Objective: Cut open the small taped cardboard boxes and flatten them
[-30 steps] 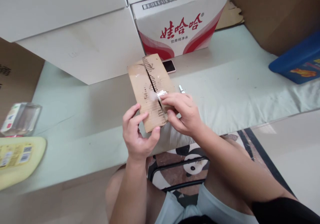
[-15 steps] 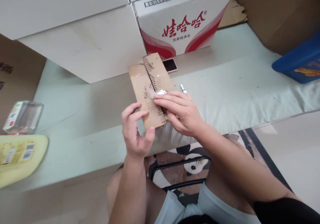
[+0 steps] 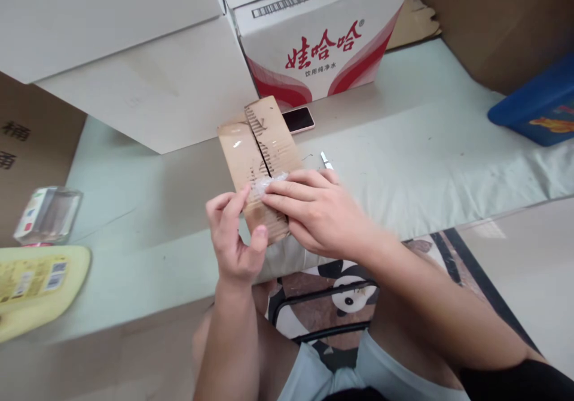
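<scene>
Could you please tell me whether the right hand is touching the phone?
No, the right hand is on the cardboard box, and the phone lies beyond that hand, untouched.

A phone [image 3: 299, 120] lies right of the box [image 3: 244, 150], before a carton [image 3: 320, 51].

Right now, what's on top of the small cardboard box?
Crumpled clear plastic lies on the cardboard box, partly covered by the right hand. That hand hides the box's near right part; anything beneath the hand cannot be seen.
</scene>
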The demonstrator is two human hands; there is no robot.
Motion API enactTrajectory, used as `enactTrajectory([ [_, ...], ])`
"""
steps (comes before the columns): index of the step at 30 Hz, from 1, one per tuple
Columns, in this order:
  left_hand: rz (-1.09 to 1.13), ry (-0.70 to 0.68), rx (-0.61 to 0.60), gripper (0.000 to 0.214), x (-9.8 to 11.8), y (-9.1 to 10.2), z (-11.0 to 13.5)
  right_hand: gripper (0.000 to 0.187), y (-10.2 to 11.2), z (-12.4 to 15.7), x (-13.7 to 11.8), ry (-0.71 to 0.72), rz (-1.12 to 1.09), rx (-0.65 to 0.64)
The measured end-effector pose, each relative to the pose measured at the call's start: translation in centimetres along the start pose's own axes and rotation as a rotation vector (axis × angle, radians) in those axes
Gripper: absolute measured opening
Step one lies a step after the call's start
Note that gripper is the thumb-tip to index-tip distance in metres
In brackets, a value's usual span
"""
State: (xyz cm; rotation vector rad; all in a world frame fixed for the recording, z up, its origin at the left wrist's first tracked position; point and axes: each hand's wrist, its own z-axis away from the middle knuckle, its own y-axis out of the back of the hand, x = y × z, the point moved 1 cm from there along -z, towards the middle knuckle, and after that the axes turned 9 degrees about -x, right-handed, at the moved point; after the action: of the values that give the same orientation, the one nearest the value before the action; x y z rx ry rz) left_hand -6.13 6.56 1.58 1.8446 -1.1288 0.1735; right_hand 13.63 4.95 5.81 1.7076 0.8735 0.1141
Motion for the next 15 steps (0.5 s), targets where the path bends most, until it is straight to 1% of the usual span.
enactTrajectory([
  [2,-0.016,-0.021,0.018,0.049,0.1,0.0,-0.3,0.038,-0.6,0.0,0.1,0.004,-0.065,0.020],
  [4,-0.008,-0.020,0.017,0.044,0.0,-0.1,-0.6,0.036,-1.3,0.1,0.4,0.007,-0.142,0.071],
  [8,0.031,-0.013,0.032,0.042,-0.2,-0.4,-0.8,0.029,-2.1,0.8,1.4,0.071,-0.326,0.248],
  [9,0.035,-0.021,0.031,0.043,-0.2,-0.5,-0.9,0.026,-2.1,1.1,1.8,0.052,-0.373,0.303],
  [10,0.032,-0.027,0.023,0.043,-0.2,-0.5,-0.8,0.024,-2.1,1.5,2.1,0.001,-0.417,0.352],
  [12,0.010,-0.030,-0.006,0.042,0.0,-0.6,-0.8,0.021,-2.2,2.2,3.0,-0.182,-0.494,0.400],
  [14,-0.006,-0.023,-0.022,0.042,0.2,-0.6,-0.7,0.021,-2.4,2.8,3.9,-0.394,-0.530,0.375],
  [15,-0.003,-0.015,-0.019,0.042,0.3,-0.6,-0.7,0.021,-2.6,3.1,4.3,-0.482,-0.516,0.334],
])
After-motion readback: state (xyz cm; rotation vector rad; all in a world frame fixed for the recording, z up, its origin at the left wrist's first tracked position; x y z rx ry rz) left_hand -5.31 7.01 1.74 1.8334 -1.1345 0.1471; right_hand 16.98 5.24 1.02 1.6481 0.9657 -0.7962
